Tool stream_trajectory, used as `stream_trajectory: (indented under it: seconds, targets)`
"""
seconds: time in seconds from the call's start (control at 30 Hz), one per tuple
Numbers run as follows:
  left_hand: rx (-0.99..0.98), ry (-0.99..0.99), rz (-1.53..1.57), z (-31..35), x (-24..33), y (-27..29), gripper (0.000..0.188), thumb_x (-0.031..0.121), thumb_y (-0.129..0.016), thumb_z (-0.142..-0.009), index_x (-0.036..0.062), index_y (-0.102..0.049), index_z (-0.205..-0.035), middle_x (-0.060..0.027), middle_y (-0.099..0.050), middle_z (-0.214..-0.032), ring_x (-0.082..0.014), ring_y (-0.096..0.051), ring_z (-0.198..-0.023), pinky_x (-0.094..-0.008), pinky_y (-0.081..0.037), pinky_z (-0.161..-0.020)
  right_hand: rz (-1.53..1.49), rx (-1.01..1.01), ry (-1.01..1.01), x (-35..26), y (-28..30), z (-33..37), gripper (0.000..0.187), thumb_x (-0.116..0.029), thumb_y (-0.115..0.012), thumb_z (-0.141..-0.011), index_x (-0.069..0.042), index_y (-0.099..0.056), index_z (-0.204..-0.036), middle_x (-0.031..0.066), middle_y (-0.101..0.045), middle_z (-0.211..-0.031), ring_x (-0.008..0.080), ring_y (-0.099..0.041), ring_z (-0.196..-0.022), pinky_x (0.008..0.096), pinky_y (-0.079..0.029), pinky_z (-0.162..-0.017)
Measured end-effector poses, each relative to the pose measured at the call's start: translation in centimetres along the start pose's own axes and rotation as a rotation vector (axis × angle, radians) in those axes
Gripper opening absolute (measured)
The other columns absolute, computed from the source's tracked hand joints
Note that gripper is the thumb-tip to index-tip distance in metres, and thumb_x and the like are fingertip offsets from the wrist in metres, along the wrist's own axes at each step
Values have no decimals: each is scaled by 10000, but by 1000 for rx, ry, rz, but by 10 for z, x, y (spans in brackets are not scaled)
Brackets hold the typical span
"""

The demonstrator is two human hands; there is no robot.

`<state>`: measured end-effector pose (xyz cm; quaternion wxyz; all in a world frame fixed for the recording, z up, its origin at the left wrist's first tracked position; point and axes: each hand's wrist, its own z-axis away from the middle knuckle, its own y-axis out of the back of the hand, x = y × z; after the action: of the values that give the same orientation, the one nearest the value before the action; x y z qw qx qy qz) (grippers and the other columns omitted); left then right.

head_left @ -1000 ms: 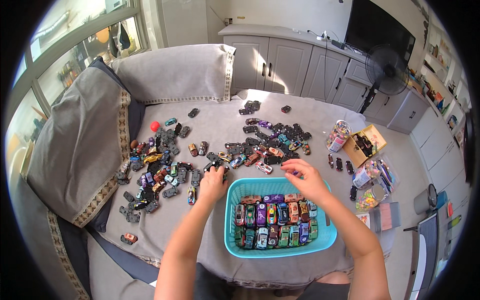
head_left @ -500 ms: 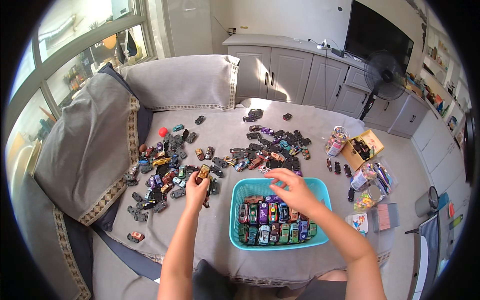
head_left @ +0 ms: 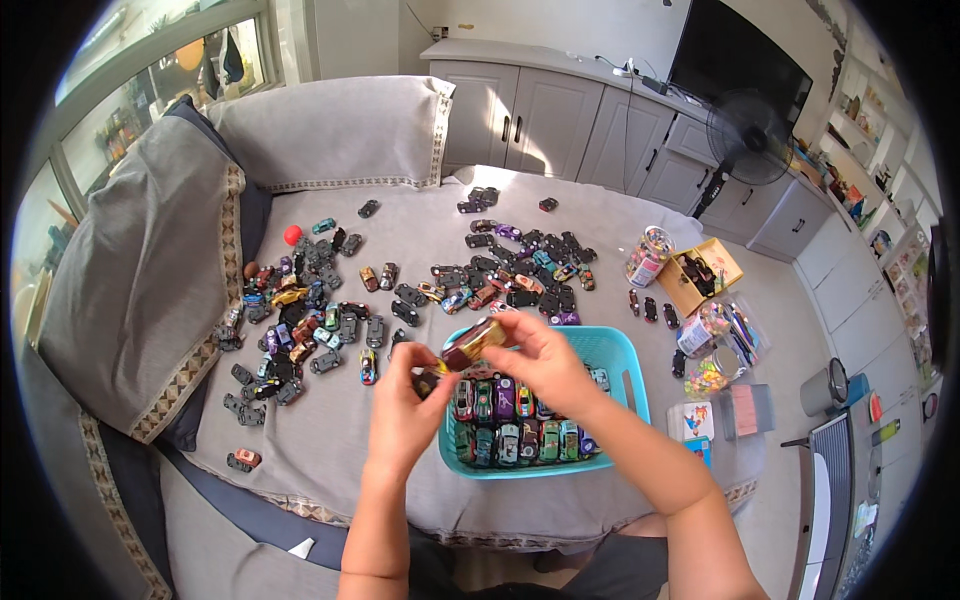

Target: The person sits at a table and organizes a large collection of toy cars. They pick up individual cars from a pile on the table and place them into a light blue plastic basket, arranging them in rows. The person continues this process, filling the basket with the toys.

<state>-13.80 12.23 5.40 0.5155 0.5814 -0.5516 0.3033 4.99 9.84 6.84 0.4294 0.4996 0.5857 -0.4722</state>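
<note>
A gold and maroon toy car (head_left: 468, 347) is pinched in the fingers of my right hand (head_left: 548, 368), above the basket's left rim. Close by, the fingers of my left hand (head_left: 405, 420) are curled round a second, dark toy car (head_left: 426, 382), mostly hidden by them, and come right up to the gold car's end. Beneath both hands stands a turquoise plastic basket (head_left: 641, 400). Upright toy cars (head_left: 508, 445) of many colours fill rows inside it, and my right hand and forearm hide part of these.
Loose toy cars lie in a left heap (head_left: 300, 330) and a far heap (head_left: 520, 265) on the grey cloth, many wheels up. A red ball (head_left: 292, 235) lies by the left heap. Candy jars (head_left: 650, 255) and a wooden box (head_left: 690, 285) stand right. A fan (head_left: 748, 140) stands behind.
The gold car has gone from my left hand to my right, which has moved left to meet it. My left hand has shifted right, toward the basket. The whole view has tilted slightly.
</note>
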Motion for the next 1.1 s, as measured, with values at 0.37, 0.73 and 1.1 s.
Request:
stream_trajectory:
  seconds: [0.37,0.73,1.1]
  targets:
    - [180,104,159,-1,-24,10,277,24,-734,-823,58,-495,-959,23,-544,-890,-17,-478,-696,-175,-390,-589,853,-448,-470,45,18,37,403,-294,-712,-830,-55,-604,-1136,135,-676,-991,283,-654,-933,381,-506,-814]
    - [144,108,141,-1,-28,4,275,42,-739,-820,54,-499,-955,22,-559,-865,-13,-473,-666,-177,-366,-565,1121,-487,-165,42,5,43,399,-289,-765,-751,-100,-638,-1078,77,-579,-1089,282,-611,-1005,405,-502,-867]
    - [1,290,462,-1,-25,4,133,108,-598,-937,63,-503,-1019,-14,-616,-853,-40,-518,-558,-183,-396,-356,863,-314,-189,28,9,28,388,-254,-734,-812,-81,-630,-1144,66,-615,-1077,157,-596,-815,310,-498,-758]
